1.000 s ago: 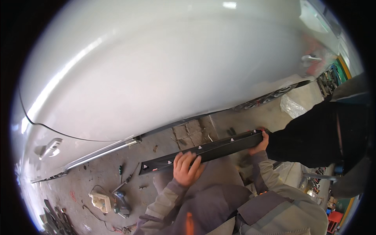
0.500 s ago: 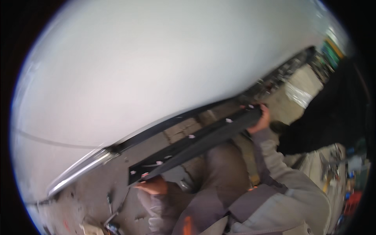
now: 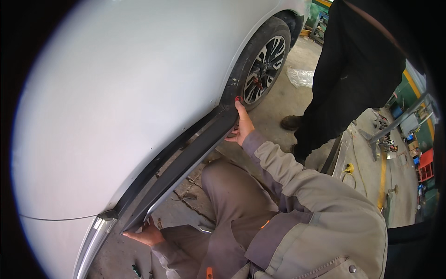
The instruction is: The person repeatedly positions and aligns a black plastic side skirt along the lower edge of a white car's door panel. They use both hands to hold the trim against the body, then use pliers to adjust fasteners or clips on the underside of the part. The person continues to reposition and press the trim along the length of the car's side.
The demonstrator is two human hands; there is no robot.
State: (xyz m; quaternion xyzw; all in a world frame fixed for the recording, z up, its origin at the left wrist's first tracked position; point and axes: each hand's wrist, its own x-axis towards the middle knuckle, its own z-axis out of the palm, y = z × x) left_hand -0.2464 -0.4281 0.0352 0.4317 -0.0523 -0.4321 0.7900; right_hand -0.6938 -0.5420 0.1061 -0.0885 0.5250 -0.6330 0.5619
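A long black sill trim panel lies slantwise along the lower edge of the white car body. My right hand grips its far end close to the wheel, thumb up on the outer side and fingers beneath. At the near end, my left hand holds the panel from below. The panel's smooth outer face is turned up toward me; its inner side is hidden. A dark strip of the car's sill shows between the panel and the door.
A person in black trousers stands just beyond my right arm. Bright metal sill trim runs along the car at lower left. Clear plastic wrapping lies on the floor past the wheel. A red crate is at far right.
The panel has moved left, up against the car's lower edge, and rolled so its clip side no longer shows. Both hands moved with it. The view has turned, bringing the wheel into sight.
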